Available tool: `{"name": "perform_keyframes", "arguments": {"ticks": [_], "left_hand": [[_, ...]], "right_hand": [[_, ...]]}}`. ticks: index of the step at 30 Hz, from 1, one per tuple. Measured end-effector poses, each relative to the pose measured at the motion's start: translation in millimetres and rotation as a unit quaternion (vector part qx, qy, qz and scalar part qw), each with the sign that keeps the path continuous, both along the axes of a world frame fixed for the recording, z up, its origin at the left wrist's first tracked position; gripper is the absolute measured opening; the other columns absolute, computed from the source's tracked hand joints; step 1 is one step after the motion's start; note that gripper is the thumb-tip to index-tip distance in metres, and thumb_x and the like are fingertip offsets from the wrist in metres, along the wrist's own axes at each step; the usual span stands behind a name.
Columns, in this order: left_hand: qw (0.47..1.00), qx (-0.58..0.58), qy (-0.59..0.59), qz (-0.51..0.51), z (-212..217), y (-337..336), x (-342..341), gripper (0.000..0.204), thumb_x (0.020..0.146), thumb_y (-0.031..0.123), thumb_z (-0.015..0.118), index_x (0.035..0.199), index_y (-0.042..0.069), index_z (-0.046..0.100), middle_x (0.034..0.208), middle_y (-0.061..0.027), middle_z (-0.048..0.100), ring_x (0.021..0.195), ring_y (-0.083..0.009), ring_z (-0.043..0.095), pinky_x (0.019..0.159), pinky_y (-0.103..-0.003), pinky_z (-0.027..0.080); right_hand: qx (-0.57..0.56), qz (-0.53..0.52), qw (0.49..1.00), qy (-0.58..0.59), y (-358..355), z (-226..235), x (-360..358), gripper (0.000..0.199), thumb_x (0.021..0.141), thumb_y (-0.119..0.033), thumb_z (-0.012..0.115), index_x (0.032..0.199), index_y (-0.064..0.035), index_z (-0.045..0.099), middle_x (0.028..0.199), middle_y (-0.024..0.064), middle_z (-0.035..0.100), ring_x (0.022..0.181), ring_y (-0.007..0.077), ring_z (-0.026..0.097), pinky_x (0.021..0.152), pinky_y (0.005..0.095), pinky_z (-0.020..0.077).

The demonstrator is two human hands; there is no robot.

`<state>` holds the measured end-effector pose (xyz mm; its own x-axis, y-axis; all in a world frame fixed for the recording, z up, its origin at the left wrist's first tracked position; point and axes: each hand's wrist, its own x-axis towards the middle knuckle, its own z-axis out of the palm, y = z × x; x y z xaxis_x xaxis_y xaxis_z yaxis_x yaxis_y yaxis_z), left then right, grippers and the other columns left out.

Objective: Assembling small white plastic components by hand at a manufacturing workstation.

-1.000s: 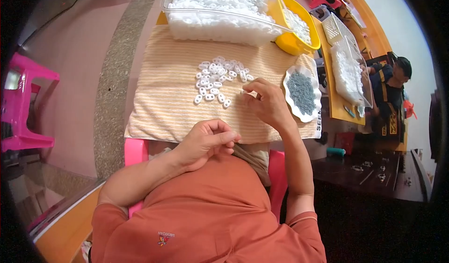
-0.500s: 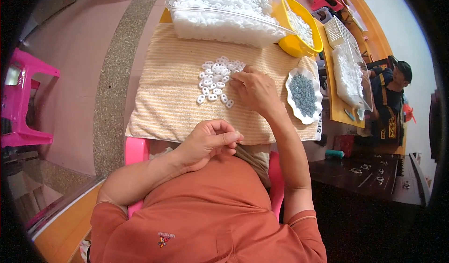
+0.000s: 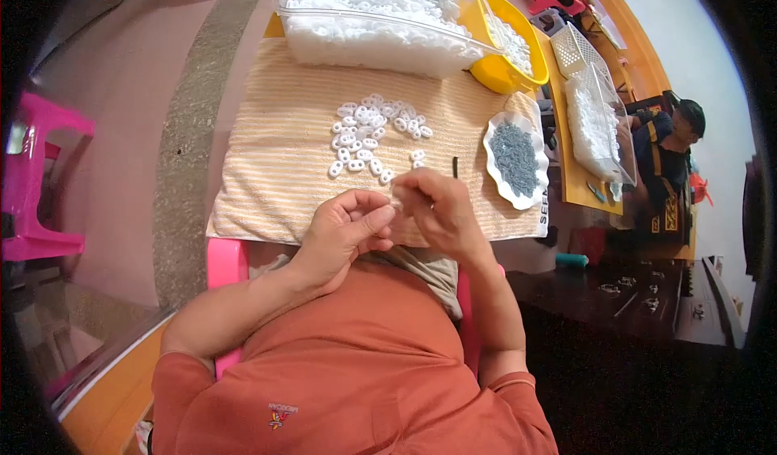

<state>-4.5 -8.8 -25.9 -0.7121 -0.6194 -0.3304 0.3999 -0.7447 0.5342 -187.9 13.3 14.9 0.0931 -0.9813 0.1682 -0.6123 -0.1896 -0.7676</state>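
White ring pieces (image 3: 368,135) scattered loose on the striped beige towel (image 3: 275,172) spread over the surface, just beyond both hands. Left hand (image 3: 344,232) and right hand (image 3: 437,208) brought together at the towel's near edge, fingertips touching, pinched grip on something too small to make out. Short dark stick (image 3: 455,166) lying just past the right hand. White scalloped dish (image 3: 495,135) of grey bits to the right. Clear tub (image 3: 380,38) of white pieces and yellow bowl (image 3: 498,70) at the far edge
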Motion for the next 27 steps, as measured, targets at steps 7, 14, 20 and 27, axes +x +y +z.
{"name": "perform_keyframes", "arguments": {"ticks": [7,14,20,27], "left_hand": [[1.000,-0.022,-0.010,-0.004,3.1,4.5,-3.3,0.011,0.090,0.013,0.063,0.097,0.005,0.059,0.084,-0.0011,0.063,0.075,-0.0084,0.061,0.068,-0.022,0.053],[0.999,-0.043,-0.014,-0.027,6.2,3.6,-1.7,0.008,0.090,0.009,0.063,0.094,0.005,0.057,0.087,-0.0044,0.064,0.079,-0.0105,0.063,0.070,-0.024,0.055],[0.998,-0.041,0.003,-0.048,5.1,5.1,-3.0,0.014,0.089,0.006,0.063,0.101,0.005,0.057,0.091,-0.0045,0.064,0.083,-0.0112,0.063,0.072,-0.025,0.055],[0.998,-0.025,-0.011,-0.052,7.4,5.2,-2.3,0.021,0.088,0.005,0.064,0.108,0.003,0.061,0.088,-0.0043,0.064,0.079,-0.0104,0.061,0.071,-0.025,0.055]], "right_hand": [[0.183,-0.020,0.950,-0.251,26.4,2.1,-3.3,0.014,0.093,-0.007,0.059,0.099,0.0042,0.061,0.086,0.0049,0.066,0.079,0.0070,0.060,0.068,0.0239,0.0512],[0.263,0.029,0.890,-0.371,27.6,2.1,-4.7,0.016,0.095,-0.012,0.055,0.100,0.0015,0.062,0.082,0.0022,0.064,0.074,0.0072,0.059,0.066,0.0219,0.0502],[0.248,-0.002,0.880,-0.405,32.4,-5.4,-3.9,0.016,0.093,-0.014,0.061,0.096,0.0008,0.060,0.080,0.0010,0.062,0.070,0.0065,0.057,0.061,0.0223,0.0480],[-0.076,-0.132,0.988,-0.020,42.4,4.7,-28.3,0.009,0.081,0.000,0.068,0.089,0.0010,0.064,0.082,0.0067,0.061,0.069,0.0117,0.058,0.059,0.0235,0.0464]]}}
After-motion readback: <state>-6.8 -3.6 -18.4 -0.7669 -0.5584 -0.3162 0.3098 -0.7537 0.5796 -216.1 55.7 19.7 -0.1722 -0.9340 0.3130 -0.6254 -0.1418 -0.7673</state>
